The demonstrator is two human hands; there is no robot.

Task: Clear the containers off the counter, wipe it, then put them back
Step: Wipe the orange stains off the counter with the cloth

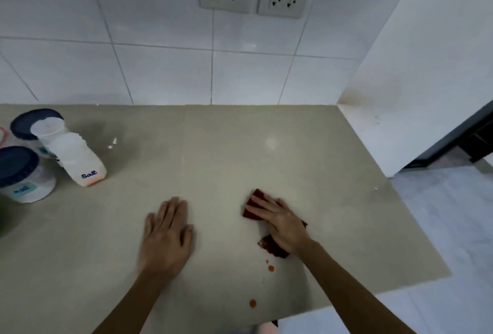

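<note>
Orange drops (271,268) near the bench (240,152) front edge. Left hand (166,232) flat, fingers spread, holding nothing; right hand (280,223) flat, pressing a dark red cloth (255,200). Farther left, salt container (76,154) and two blue-lidded jars (20,173) stand together.

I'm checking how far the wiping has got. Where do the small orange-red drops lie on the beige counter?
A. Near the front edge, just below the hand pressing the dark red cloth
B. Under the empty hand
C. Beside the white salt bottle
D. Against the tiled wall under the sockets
A: the small orange-red drops lie on the beige counter toward its front edge, just nearer the camera than the right hand pressing the dark red cloth.
</note>
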